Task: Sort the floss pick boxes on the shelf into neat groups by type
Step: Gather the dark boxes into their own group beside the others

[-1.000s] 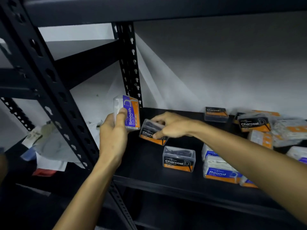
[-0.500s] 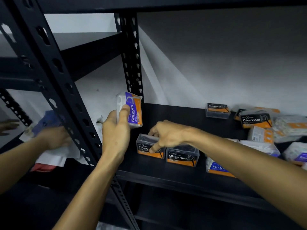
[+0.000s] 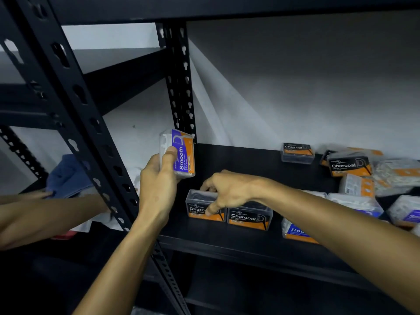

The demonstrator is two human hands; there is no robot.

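Note:
My left hand (image 3: 159,185) grips a blue and orange Smooth floss pick box (image 3: 179,153), held upright above the left end of the black shelf (image 3: 227,242). My right hand (image 3: 229,189) holds a Charcoal box (image 3: 200,208), fingers over its top and thumb on its front label. This box stands on the shelf, touching a second Charcoal box (image 3: 250,218) to its right. Two more Charcoal boxes (image 3: 296,152) (image 3: 348,165) sit at the back right. A blue Round box (image 3: 295,233) lies partly hidden under my right forearm.
Several white and blue boxes (image 3: 404,212) and loose packs (image 3: 395,173) crowd the shelf's right end. A black perforated upright (image 3: 179,87) stands behind the Smooth box, another post (image 3: 75,110) at the front left. Another person's arm (image 3: 45,212) reaches over a blue cloth (image 3: 66,176) at left.
My right hand has set the Charcoal box down on the shelf beside the other Charcoal box. My left hand kept the Smooth box raised. Another person's arm came in at left.

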